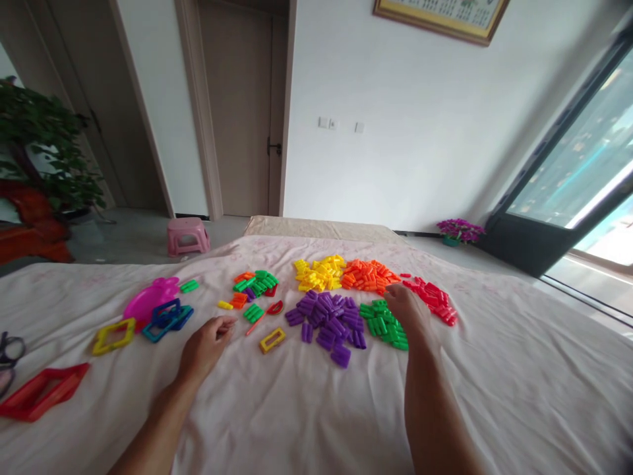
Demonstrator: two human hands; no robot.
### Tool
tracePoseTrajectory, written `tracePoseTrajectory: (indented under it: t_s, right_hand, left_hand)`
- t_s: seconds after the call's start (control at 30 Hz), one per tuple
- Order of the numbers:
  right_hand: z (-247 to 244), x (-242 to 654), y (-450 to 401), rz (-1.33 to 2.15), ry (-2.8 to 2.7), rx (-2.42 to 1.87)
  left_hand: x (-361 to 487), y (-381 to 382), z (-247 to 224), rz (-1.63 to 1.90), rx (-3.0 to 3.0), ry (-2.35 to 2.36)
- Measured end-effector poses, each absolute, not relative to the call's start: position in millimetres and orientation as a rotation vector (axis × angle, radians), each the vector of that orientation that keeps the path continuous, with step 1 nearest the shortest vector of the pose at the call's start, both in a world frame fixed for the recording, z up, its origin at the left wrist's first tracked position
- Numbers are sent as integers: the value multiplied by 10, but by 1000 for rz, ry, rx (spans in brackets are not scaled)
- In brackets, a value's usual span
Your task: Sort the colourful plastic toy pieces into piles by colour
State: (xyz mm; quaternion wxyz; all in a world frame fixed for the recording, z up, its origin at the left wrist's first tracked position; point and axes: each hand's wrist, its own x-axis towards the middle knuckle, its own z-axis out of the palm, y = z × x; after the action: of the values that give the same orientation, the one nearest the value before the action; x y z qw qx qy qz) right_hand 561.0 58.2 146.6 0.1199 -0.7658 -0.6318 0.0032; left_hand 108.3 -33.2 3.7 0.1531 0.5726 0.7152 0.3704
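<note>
My left hand (210,343) is curled closed over the cloth, left of a small mixed pile of green, orange and purple pieces (256,284); whatever its fingers may hold is hidden. My right hand (406,307) reaches to where the orange pile (368,275), green pile (384,324) and red pile (432,300) meet. Its fingertips point down by the orange pieces and are too small to read. Purple pieces (329,318) lie in the middle, with yellow ones (320,272) behind. A yellow rectangular frame (271,340) and a red stick piece (257,323) lie between the hands.
On the left of the cloth (297,409) are a magenta plate (148,300), blue frames (168,319), a yellow frame (113,336), a red frame (44,390) and dark-rimmed glasses (10,349). A pink stool (188,236) stands beyond the cloth.
</note>
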Motion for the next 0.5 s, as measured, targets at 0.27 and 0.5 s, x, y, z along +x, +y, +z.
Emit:
tracePoseTrajectory:
  t_s: [0.27,0.5]
  right_hand:
    - [1286,4165,341,267,-2402,-1319]
    - [1000,3091,299,220,-2624,-1262]
  left_hand:
    - [1100,-365,127,1156,1546,2107]
    - [1041,-367,157,1188,1407,2156]
